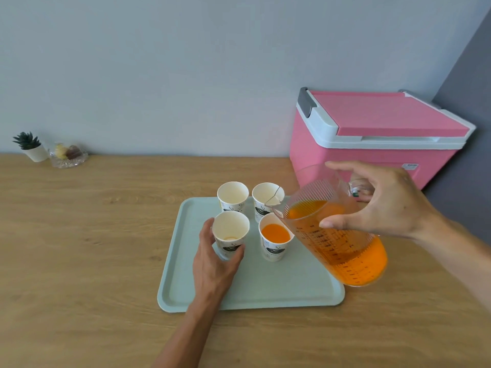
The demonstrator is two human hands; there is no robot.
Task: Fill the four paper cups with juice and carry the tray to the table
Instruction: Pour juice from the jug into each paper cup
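Four white paper cups stand in a square on a pale green tray (265, 290) on the wooden counter. The front right cup (275, 239) holds orange juice. The front left cup (230, 232) has only a trace at its bottom, and my left hand (212, 261) is wrapped around its side. The back left cup (232, 195) and the back right cup (265, 197) look empty. My right hand (382, 203) grips a clear measuring jug (342, 245) of orange juice, tilted left with its spout over the right-hand cups. No juice is streaming out.
A pink cooler box (372, 139) with a white rim stands at the back right, just behind the jug. A small potted plant (30, 147) and a glass dish of sweets (67, 155) sit at the far left by the wall.
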